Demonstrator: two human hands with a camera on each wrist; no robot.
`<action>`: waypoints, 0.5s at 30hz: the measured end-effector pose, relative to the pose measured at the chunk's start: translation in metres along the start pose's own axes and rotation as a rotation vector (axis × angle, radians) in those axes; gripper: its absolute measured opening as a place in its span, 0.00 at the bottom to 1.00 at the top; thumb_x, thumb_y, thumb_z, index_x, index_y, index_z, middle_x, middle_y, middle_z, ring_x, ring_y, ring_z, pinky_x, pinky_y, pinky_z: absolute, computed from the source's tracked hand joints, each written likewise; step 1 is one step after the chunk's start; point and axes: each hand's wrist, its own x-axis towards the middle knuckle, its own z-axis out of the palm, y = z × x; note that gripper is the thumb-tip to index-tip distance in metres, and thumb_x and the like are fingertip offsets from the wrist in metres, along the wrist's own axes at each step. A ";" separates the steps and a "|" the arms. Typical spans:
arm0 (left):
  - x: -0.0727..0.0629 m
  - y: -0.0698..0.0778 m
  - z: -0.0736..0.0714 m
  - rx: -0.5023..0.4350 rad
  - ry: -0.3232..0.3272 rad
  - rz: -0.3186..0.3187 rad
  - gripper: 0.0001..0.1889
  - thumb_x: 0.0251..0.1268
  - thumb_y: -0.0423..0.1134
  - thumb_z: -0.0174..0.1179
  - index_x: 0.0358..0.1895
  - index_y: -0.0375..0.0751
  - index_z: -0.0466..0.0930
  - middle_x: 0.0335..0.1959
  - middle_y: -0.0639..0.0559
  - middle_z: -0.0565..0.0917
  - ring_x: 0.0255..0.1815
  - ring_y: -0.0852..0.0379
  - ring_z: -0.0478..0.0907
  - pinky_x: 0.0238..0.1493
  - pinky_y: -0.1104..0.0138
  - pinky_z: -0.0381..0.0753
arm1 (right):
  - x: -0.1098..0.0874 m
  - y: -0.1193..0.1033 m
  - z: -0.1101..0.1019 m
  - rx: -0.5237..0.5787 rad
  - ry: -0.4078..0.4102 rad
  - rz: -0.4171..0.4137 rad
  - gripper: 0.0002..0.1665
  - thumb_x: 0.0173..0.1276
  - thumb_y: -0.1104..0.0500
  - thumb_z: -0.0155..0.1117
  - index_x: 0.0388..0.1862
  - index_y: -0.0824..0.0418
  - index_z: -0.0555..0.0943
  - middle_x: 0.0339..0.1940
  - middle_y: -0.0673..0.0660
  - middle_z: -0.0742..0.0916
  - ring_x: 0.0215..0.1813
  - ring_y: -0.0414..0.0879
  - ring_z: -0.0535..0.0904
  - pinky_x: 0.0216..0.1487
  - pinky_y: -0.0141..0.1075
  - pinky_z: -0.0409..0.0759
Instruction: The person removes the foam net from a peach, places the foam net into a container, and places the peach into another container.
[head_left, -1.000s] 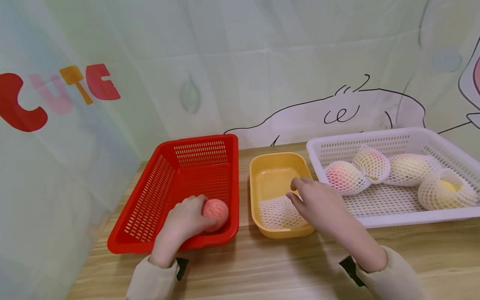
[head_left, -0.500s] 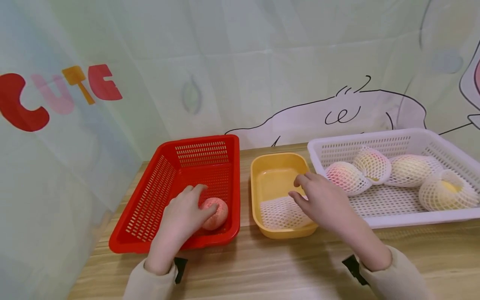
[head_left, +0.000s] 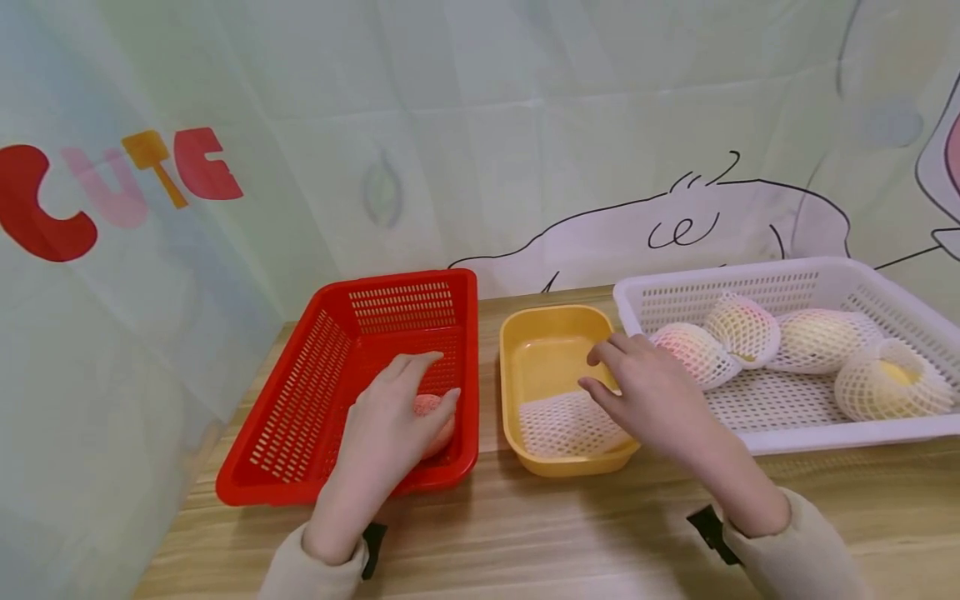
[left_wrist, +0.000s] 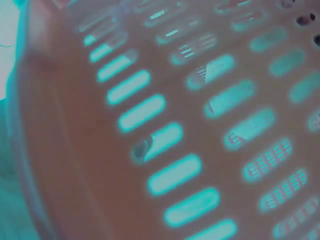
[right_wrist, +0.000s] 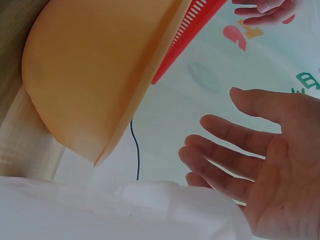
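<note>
In the head view a pink, peach-like fruit (head_left: 435, 419) sits at the near right corner of the red basket (head_left: 468, 367). My left hand (head_left: 393, 417) is just above it, fingers and thumb spread, partly covering it. I see no grip on the fruit. My right hand (head_left: 651, 392) hovers over the right edge of the yellow tub (head_left: 551, 367), holding nothing. Its fingers are loosely bent and apart, as the right wrist view also shows on that hand (right_wrist: 270, 155). A white foam net sleeve (head_left: 566, 425) lies flat in the tub.
On the right stands a white basket (head_left: 757, 440) with several fruits (head_left: 817, 340) in foam nets. All containers are on a wooden table (head_left: 540, 533), before a printed curtain (head_left: 375, 100). The left wrist view is filled by the slotted basket wall (left_wrist: 65, 150).
My left hand has let go of the pink fruit, spread its fingers and moved right above it. The fruit stays in the red basket. My right hand has hardly moved.
</note>
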 end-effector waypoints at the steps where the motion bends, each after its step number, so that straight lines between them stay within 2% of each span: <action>1: 0.000 0.001 0.001 -0.009 0.005 0.011 0.28 0.59 0.49 0.64 0.62 0.45 0.74 0.56 0.46 0.79 0.52 0.47 0.80 0.49 0.48 0.83 | 0.000 0.000 -0.001 -0.001 -0.002 0.004 0.15 0.62 0.51 0.68 0.41 0.60 0.81 0.38 0.54 0.84 0.36 0.47 0.78 0.36 0.40 0.78; 7: -0.001 0.009 0.006 -0.050 0.016 0.070 0.27 0.58 0.48 0.66 0.61 0.47 0.75 0.58 0.49 0.79 0.58 0.49 0.78 0.53 0.51 0.82 | 0.001 0.005 -0.006 0.000 0.012 0.002 0.15 0.62 0.51 0.68 0.42 0.61 0.81 0.36 0.54 0.83 0.31 0.45 0.75 0.31 0.38 0.75; 8: -0.001 0.010 0.007 -0.059 0.017 0.082 0.26 0.58 0.48 0.66 0.61 0.47 0.75 0.58 0.49 0.79 0.55 0.50 0.79 0.53 0.52 0.82 | 0.001 0.006 -0.006 0.003 0.016 0.002 0.15 0.63 0.51 0.67 0.42 0.61 0.81 0.36 0.54 0.83 0.32 0.46 0.75 0.32 0.39 0.75; 14: -0.003 0.015 0.013 -0.105 0.008 0.160 0.26 0.59 0.45 0.66 0.61 0.49 0.74 0.59 0.53 0.78 0.52 0.54 0.78 0.52 0.59 0.84 | 0.001 0.010 -0.009 -0.004 0.038 -0.003 0.17 0.63 0.51 0.67 0.45 0.61 0.81 0.42 0.58 0.85 0.46 0.54 0.80 0.41 0.47 0.79; 15: -0.004 0.015 0.014 -0.110 0.003 0.169 0.26 0.59 0.45 0.66 0.61 0.49 0.74 0.59 0.53 0.78 0.55 0.54 0.78 0.53 0.59 0.83 | 0.001 0.012 -0.010 -0.008 0.038 -0.007 0.18 0.63 0.51 0.67 0.45 0.62 0.81 0.43 0.58 0.85 0.47 0.54 0.80 0.42 0.48 0.79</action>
